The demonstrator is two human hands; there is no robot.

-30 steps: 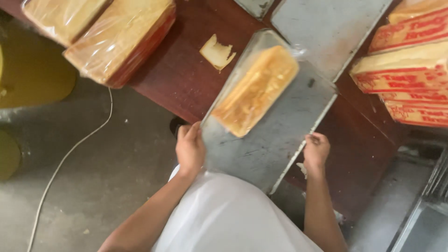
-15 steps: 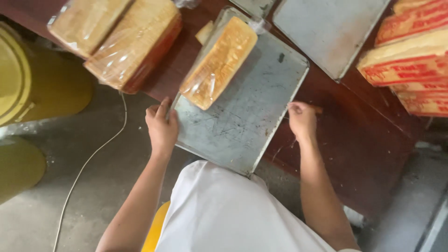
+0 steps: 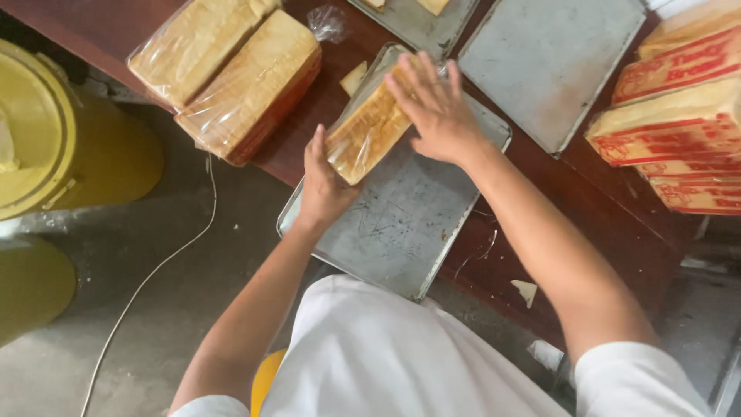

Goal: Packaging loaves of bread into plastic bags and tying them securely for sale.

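My left hand (image 3: pixel 323 184) grips the near end of a loaf of bread (image 3: pixel 369 127) in a clear plastic bag, thumb up along its side and fingers wrapped around the end. My right hand (image 3: pixel 434 108) lies flat and open on top of the loaf toward its far end, fingers spread, pressing on it and clasping nothing. The loaf rests on a grey metal baking tray (image 3: pixel 401 224), at about 11 o'clock on the tray's surface, lying along the tray's left edge with its long side running from 7 toward 1 o'clock. The tray sits on a dark brown wooden table (image 3: pixel 532 193) and overhangs the table's near edge at 7 o'clock.

From the loaf, two more bagged loaves (image 3: pixel 231 69) lie side by side at 10 o'clock, well apart from it. A small scrap of bread (image 3: pixel 353 77) lies on the table just beside the loaf at 11 o'clock. A second bare tray (image 3: pixel 552 66) lies at 2 o'clock, and a third tray (image 3: pixel 421 23) at 12 o'clock. Stacked loaves in red-printed wrappers (image 3: pixel 671 131) sit at 3 o'clock. A yellow drum (image 3: pixel 69 147) stands on the floor at 9 o'clock, with a thin white cord (image 3: pixel 154 270) trailing on the concrete.
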